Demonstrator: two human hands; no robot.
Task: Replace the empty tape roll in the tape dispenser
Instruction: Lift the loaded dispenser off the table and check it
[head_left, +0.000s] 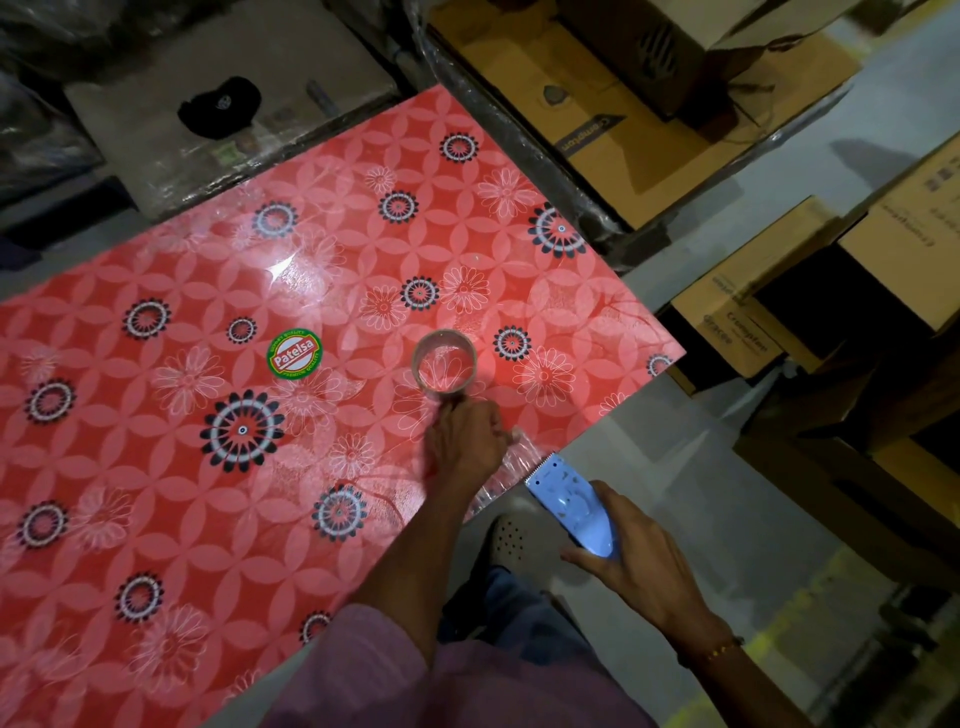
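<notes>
Head view, steeply down, tabletop (156, 467) close.

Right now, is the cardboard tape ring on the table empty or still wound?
Empty: the thin brown cardboard tape ring is bare, red floral table visible through its centre.

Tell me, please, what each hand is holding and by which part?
The right hand grips the blue tape dispenser by its rear end. The left hand touches the empty roll at its near edge.
</notes>
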